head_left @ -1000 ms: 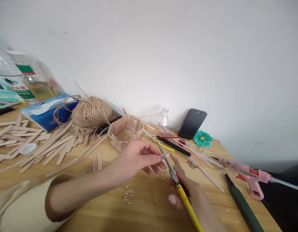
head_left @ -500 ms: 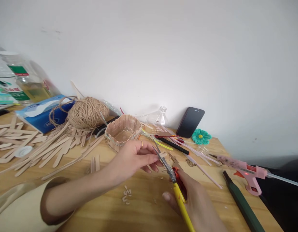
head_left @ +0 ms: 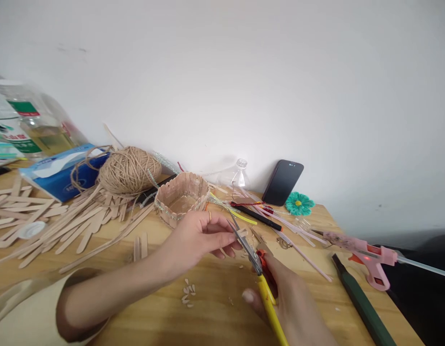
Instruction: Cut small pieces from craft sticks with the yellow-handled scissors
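I hold a small piece of wooden stick with my left grip; the thumb and the fingers are pressed together on its end. All clock directions below I count from this piece. My left grip comes to it from 9 o'clock. My right grip, between 4 and 5 o'clock, is clamped on the handles of the scissors. The blades point toward 11 o'clock and their tips are a little apart. The piece is at the blades, but I cannot tell if it sits fully between them.

On the tabletop, small wood chips lie between 7 and 8 o'clock. At 10 o'clock, just past my left fingers, stands a small basket made of sticks. Farther in the same direction is a ball of twine, with a blue tissue pack beside it. Many loose sticks are spread at 9 o'clock. Near 1 o'clock lies a black marker, and beyond it a phone leans on the wall. A green flower is at 2 o'clock, and a pink glue gun at 3 o'clock.
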A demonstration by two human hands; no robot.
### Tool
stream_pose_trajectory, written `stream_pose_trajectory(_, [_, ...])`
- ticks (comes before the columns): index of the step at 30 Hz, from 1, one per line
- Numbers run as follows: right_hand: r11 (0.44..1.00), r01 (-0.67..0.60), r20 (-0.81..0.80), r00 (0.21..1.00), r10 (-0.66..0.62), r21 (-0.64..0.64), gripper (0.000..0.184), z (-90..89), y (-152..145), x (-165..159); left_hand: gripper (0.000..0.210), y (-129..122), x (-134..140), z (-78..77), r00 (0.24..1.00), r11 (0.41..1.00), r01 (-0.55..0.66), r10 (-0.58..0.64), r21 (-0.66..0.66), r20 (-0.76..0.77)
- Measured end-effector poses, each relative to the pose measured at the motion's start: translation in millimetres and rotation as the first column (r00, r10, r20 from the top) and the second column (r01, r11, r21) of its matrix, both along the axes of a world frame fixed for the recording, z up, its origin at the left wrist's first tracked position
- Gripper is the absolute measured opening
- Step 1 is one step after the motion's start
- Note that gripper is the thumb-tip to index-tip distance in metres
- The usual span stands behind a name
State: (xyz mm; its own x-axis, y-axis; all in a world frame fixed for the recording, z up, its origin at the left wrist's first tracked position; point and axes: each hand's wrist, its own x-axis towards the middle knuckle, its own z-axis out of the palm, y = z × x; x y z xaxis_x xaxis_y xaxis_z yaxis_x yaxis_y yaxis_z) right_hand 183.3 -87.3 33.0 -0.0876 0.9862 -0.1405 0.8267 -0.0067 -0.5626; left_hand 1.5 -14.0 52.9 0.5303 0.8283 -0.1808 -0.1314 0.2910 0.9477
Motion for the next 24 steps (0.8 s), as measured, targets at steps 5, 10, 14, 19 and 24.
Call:
stream_pose_trajectory(5, [0.996, -0.059, -0.006, 0.998, 0.059, 0.067, 0.021, -5.0, -0.3, 3.5, 0.007, -0.3, -0.8, 2.6, 1.000, 1.000, 0.003, -0.004, -0.014, -0.027])
stream_pose_trajectory(10, [0.989, -0.129, 0.006, 0.992, 0.129, 0.072, 0.032, -8.6, 0.6, 7.3, 0.009, 0.1, -1.0, 5.1, 0.999, 0.999, 0.009, -0.010, -0.035, -0.034])
stream_pose_trajectory(14, [0.991, -0.091, -0.007, 0.996, 0.093, 0.099, 0.045, -11.1, 0.9, 6.4, 0.009, -1.2, 0.0, 5.0, 0.999, 0.998, 0.023, -0.025, -0.060, -0.035])
stream_pose_trajectory(19, [0.989, -0.118, -0.040, 0.992, 0.122, 0.089, 0.058, -12.4, 3.2, 5.5, 0.011, -1.2, -0.5, 3.9, 0.998, 0.997, 0.059, -0.061, -0.057, -0.021])
stream_pose_trajectory(24, [0.994, -0.065, -0.033, 0.997, 0.068, 0.083, 0.063, -11.6, 3.3, 3.4, 0.012, -0.4, -2.1, 3.9, 0.999, 0.997, 0.053, -0.053, -0.057, -0.007])
